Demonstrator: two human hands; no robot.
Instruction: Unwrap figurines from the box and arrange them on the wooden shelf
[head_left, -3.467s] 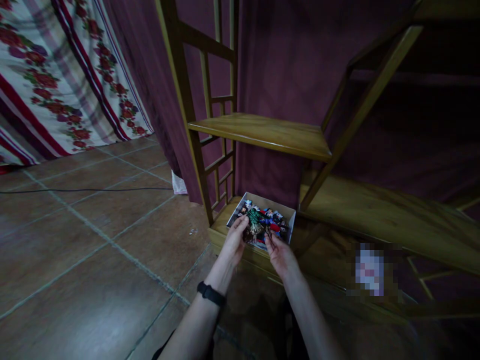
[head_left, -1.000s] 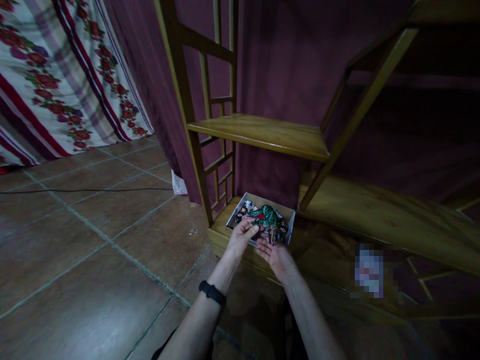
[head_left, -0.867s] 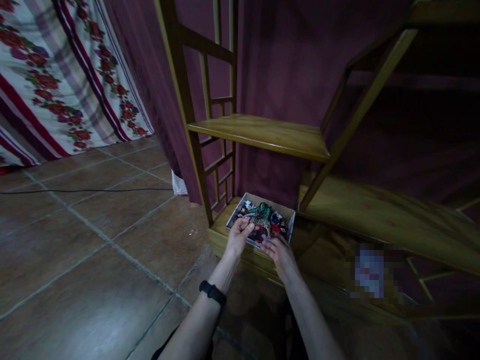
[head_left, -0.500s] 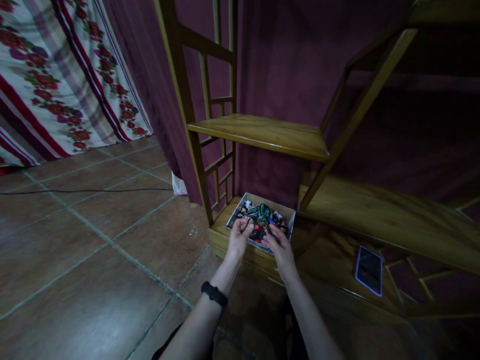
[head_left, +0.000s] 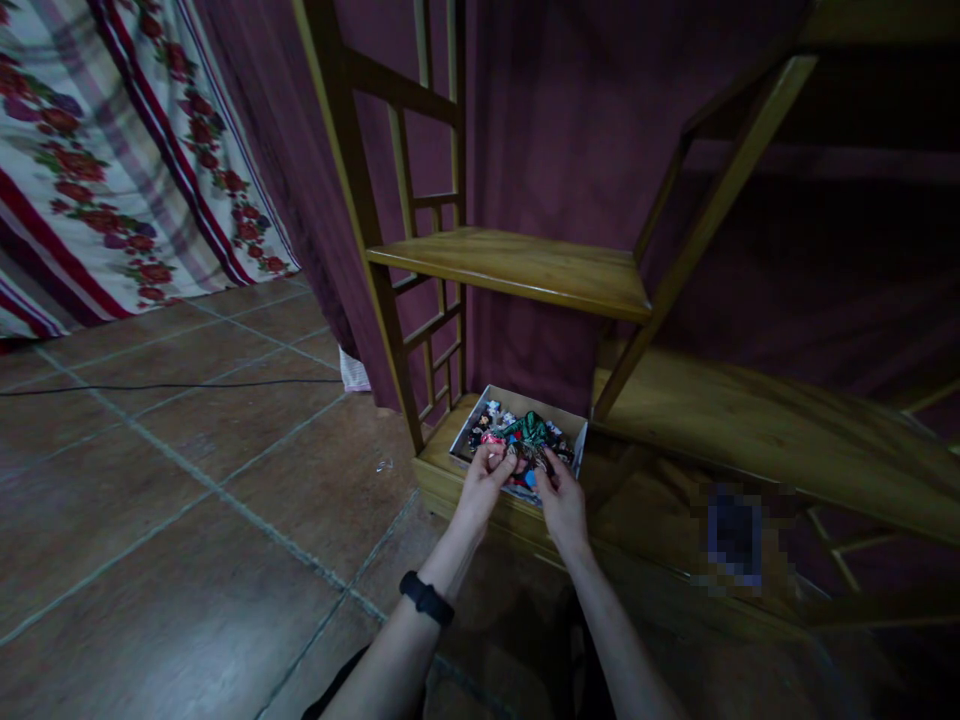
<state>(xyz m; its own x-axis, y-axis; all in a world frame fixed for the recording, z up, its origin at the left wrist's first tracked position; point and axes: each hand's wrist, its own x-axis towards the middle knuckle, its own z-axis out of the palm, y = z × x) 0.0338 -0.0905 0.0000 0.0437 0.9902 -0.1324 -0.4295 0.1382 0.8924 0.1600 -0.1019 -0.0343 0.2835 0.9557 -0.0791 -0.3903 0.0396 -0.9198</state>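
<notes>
A shallow white cardboard box (head_left: 579,437) stands on the low wooden ledge, filled with a jumble of small colourful cloth pieces. Over its near side, my left hand (head_left: 486,478) and my right hand (head_left: 564,497) face each other, fingers curled. Between their fingertips stretches a brown patterned cloth band (head_left: 529,456), partly hidden by the fingers. Behind it lies a shiny green cloth bunch (head_left: 533,428). Something pink (head_left: 491,438) shows by the left fingers, and a bright blue spot (head_left: 530,478) lies below the band. A black wristband (head_left: 427,597) is on my left wrist.
The wooden shelf unit (head_left: 517,265) has a board above the box and a slanted post (head_left: 697,230) to the right. A pixelated dark rectangle (head_left: 735,535) lies on the lower right ledge. A black cable (head_left: 172,386) crosses the tiled floor. Floral cloth (head_left: 150,150) hangs at left.
My right fingers, spread before, have closed in on the brown cloth band, which now shows more clearly between both hands. Pink and blue pieces are more exposed. The view has shifted slightly.
</notes>
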